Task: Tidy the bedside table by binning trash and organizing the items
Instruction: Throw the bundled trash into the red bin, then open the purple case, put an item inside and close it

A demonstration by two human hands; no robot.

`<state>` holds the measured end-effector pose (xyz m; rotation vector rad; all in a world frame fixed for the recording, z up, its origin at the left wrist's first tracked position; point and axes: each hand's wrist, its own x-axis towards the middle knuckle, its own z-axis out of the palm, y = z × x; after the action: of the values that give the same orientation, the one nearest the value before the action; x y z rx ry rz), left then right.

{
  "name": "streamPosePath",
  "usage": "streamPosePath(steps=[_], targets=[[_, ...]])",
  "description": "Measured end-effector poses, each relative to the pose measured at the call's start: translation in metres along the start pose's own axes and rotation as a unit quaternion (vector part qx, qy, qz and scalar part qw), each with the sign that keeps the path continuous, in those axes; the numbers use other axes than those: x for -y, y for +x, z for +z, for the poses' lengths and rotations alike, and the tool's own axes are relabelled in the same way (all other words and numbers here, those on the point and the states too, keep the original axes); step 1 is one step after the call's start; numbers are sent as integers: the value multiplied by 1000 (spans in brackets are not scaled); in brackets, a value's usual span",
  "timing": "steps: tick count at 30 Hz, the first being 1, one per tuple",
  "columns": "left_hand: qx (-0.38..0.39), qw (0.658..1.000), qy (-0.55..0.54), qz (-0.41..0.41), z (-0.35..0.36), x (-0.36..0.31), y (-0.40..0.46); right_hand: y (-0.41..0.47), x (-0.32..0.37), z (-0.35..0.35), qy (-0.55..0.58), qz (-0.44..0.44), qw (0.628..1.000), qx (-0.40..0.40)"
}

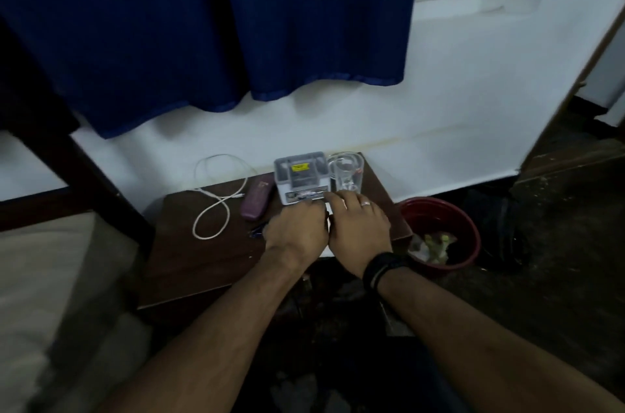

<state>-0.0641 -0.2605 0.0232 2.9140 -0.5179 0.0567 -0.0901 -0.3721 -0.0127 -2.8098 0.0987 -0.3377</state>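
Both hands lie side by side on the dark desk (pixel 189 263), palms down, over a white flat thing (pixel 327 209) that shows only as a thin strip between them. What this thing is I cannot tell. The left hand (pixel 296 230) has its fingers bent forward and close together; their tips are hidden, so I cannot tell if they pinch anything. The right hand (pixel 358 223) has its fingers (pixel 338 197) almost straight and near each other, reaching to the front of the grey organizer (pixel 301 175). It wears a ring, and a black band is on its wrist.

The organizer stands at the back edge of the desk, near the wall. A clear glass (pixel 345 172) stands just beside it on the right. A purple case (pixel 257 197) lies left of the organizer, and a white cable (pixel 216 196) lies in loops further left. A blue pen (pixel 257 231) shows just beside the left hand. A red bin (pixel 439 233) with some trash inside stands on the floor, right of the desk.
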Motion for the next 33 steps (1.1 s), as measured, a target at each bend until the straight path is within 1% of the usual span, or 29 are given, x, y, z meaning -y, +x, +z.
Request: streamPosePath(steps=[6, 10, 15, 19, 23, 28, 30, 33], targets=[[-14, 999, 6, -31, 4, 79, -15, 11, 63, 45, 40, -54, 997, 21], [-23, 999, -2, -46, 21, 113, -10, 23, 81, 75, 84, -38, 995, 25], [-23, 998, -9, -51, 44, 138, 11, 42, 84, 111, 133, -15, 991, 8], [-8, 999, -7, -53, 60, 159, 33, 66, 84, 131, 114, -41, 992, 20], [8, 997, -9, -79, 67, 185, 49, 91, 97, 140, 106, -71, 991, 38], [49, 991, 10, -124, 76, 217, 62, 105, 104, 148, 126, -74, 989, 37], [31, 992, -10, -123, 78, 218, 67, 110, 100, 151, 136, -63, 988, 46], [-4, 994, -30, -101, 79, 208, 79, 115, 92, 155, 137, -43, 988, 59]])
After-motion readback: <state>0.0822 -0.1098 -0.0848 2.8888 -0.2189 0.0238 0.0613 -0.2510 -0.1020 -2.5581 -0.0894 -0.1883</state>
